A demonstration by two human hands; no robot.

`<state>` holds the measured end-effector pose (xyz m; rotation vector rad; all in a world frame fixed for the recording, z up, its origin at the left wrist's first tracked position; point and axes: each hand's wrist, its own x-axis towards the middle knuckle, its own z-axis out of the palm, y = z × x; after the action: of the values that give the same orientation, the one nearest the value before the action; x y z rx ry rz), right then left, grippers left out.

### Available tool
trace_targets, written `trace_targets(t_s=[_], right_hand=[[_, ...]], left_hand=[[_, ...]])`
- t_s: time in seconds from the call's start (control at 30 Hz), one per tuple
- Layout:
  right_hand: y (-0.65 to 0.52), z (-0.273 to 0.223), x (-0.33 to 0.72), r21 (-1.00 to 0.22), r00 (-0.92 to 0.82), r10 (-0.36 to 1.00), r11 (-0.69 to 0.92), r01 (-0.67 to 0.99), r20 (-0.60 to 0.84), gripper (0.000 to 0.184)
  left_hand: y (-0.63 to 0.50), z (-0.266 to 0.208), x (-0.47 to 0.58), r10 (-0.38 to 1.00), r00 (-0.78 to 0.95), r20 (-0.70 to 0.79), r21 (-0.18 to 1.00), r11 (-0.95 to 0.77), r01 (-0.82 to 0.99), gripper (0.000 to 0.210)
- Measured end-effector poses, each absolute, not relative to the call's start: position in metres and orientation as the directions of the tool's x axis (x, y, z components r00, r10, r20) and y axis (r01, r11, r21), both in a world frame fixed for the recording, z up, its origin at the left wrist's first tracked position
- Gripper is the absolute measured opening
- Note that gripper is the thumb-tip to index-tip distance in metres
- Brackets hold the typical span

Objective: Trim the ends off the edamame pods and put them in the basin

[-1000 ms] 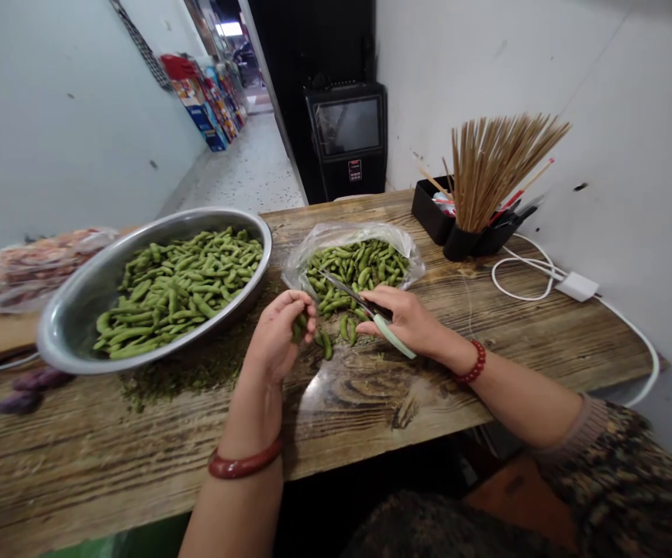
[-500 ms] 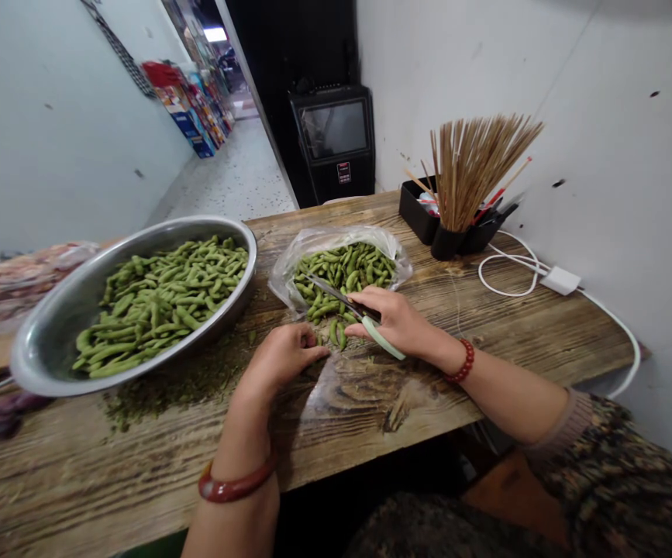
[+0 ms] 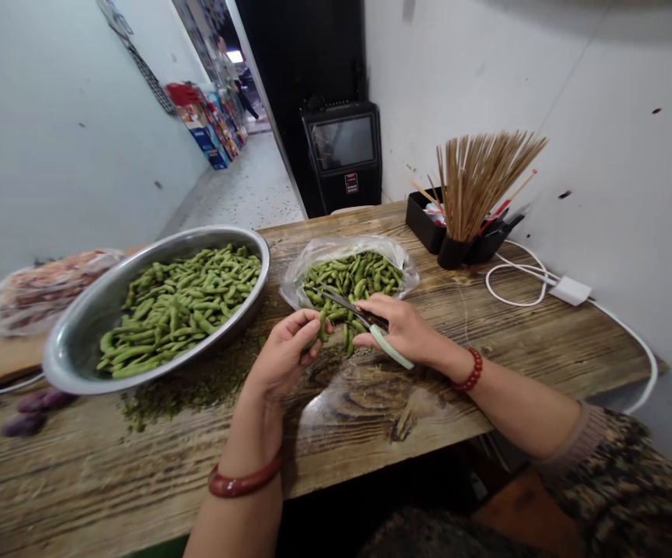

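Between the thumb and fingers of my left hand (image 3: 290, 347) is a green soybean pod (image 3: 323, 322), pinched near the front of the plastic bag. My right hand (image 3: 397, 329) is closed on scissors (image 3: 392, 348) with pale green handles; the dark blades point left, over the pods in the bag. Many pods (image 3: 364, 271) fill the open clear plastic bag (image 3: 299, 267), and a few lie on the wood just before it. To the left, a large metal basin (image 3: 74, 359) holds a heap of pods (image 3: 187, 302).
Trimmed green scraps (image 3: 178, 399) lie beside the basin. Purple objects (image 3: 30, 418) and a bag of pinkish food (image 3: 50, 287) are farther left. A black holder of wooden sticks (image 3: 480, 186) stands back right, near a white cable with an adapter (image 3: 570, 291). Someone stands beyond the doorway.
My left hand has risen from the tabletop with a pod between its fingers. The scissors stay in my right hand by the bag. The view has shifted slightly.
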<state>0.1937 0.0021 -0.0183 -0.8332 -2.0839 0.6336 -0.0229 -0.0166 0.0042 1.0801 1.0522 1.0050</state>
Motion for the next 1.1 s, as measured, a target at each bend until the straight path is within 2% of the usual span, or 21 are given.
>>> trace_targets(t_s=[0.1, 0.2, 0.53, 0.9, 1.1], right_hand=[[0.002, -0.019, 0.193, -0.669, -0.485, 0.730, 0.664, 0.334, 0.482, 0.049], [0.002, -0.021, 0.192, -0.664, -0.507, 0.724, 0.667, 0.339, 0.468, 0.053], [-0.001, -0.022, 0.192, -0.628, -0.580, 0.697, 0.686, 0.367, 0.422, 0.063], [-0.003, -0.019, 0.192, -0.617, -0.593, 0.673, 0.709, 0.343, 0.443, 0.060], [-0.002, -0.015, 0.193, -0.623, -0.607, 0.679, 0.697, 0.356, 0.413, 0.046]], left_hand=[[-0.017, 0.005, -0.022, 0.966, 0.225, -0.125, 0.970, 0.167, -0.176, 0.021], [-0.017, 0.005, -0.021, 0.974, 0.198, -0.115, 0.975, 0.149, -0.167, 0.025], [-0.016, -0.006, -0.016, 0.985, 0.157, -0.072, 0.995, 0.059, 0.084, 0.021], [-0.018, -0.004, -0.013, 0.990, 0.123, -0.074, 0.994, 0.063, 0.089, 0.020], [-0.017, -0.003, -0.015, 0.990, 0.136, -0.040, 0.994, 0.025, 0.111, 0.017]])
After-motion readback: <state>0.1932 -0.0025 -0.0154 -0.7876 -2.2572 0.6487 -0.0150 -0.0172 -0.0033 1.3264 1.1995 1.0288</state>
